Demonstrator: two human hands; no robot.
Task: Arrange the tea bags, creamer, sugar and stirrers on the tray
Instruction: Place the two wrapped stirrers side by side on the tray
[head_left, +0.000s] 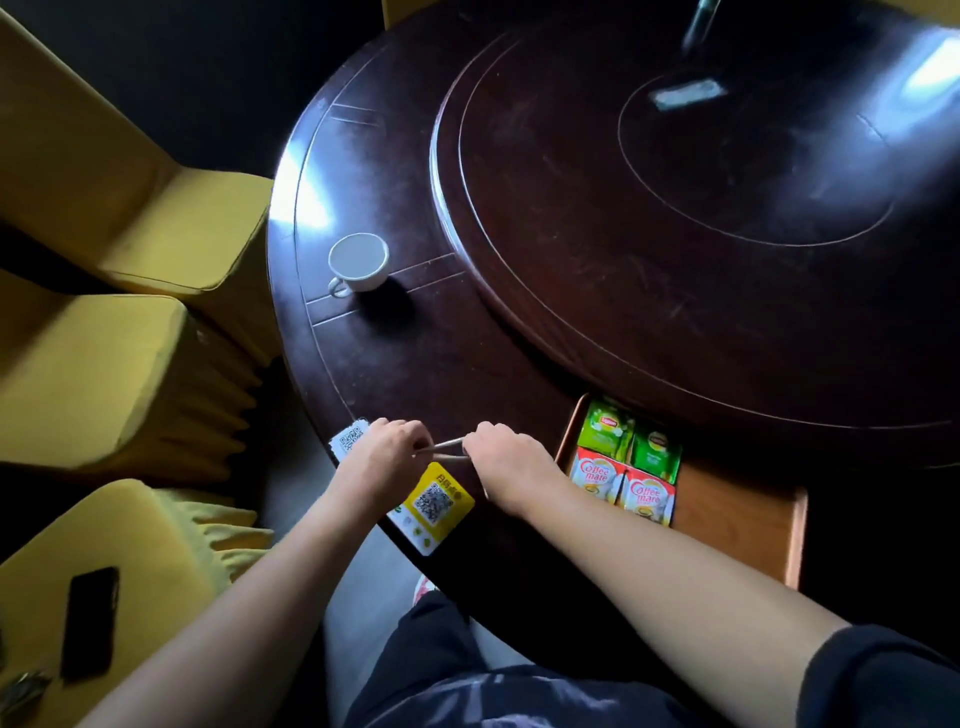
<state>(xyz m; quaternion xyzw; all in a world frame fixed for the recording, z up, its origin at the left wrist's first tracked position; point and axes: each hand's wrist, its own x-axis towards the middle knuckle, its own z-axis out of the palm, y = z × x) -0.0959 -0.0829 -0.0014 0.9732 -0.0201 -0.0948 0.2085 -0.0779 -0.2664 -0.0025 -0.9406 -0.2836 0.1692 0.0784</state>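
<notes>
A wooden tray (737, 519) sits at the near right edge of the dark round table (395, 364). In its left end lie two green tea bags (605, 428) (655, 454) and, in front of them, two red and white creamer sachets (592, 475) (648, 499). Left of the tray, my left hand (382, 457) and my right hand (506, 457) each pinch one end of a pair of thin stirrers (444, 451), held level just above the table. No sugar packets are visible.
A white cup (359, 262) stands on the table's left side. A yellow QR-code card (434, 506) and a white QR card (349, 439) lie at the near edge. A raised turntable (675, 208) fills the table's middle. Yellow chairs (119, 364) stand left; a black phone (89, 621) rests on one.
</notes>
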